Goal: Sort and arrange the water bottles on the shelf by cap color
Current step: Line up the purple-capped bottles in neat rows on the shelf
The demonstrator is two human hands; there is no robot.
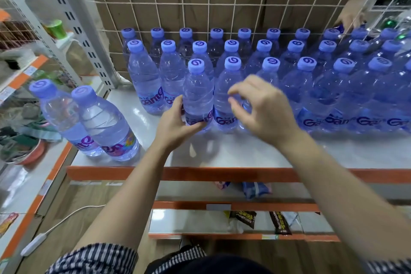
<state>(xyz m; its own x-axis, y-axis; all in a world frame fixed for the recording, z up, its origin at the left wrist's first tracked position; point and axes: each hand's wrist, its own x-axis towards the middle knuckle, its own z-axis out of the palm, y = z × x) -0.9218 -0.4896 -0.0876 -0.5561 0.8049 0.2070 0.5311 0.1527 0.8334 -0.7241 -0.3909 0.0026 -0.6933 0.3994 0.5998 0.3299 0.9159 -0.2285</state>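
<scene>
Fingers [195,125] of the left hand [175,122] wrap the lower body of a lilac-capped water bottle [198,93], thumb on its left side. It stands at the left end of the front row on the shelf [222,153]. Right hand [260,107] hovers before the neighbouring bottle [228,95], fingers loosely curled, grasping nothing. It is motion-blurred, so contact is not resolvable.

Handling estimate: full, so fairly heavy; thin clear plastic wall, likely smooth and yielding under a squeeze. Best hold looks to be the waist just above the label, or the stiffer shoulder under the cap.

Surroundings: three tight rows of like-capped bottles [295,46] against a wire grid [200,3]. Two stray bottles [104,124] stand apart at the shelf's left front corner. Green caps [390,23] show at far right, near another person's hand [349,18]. Packed neighbours leave little finger room — a straight upward lift seems safest.
</scene>
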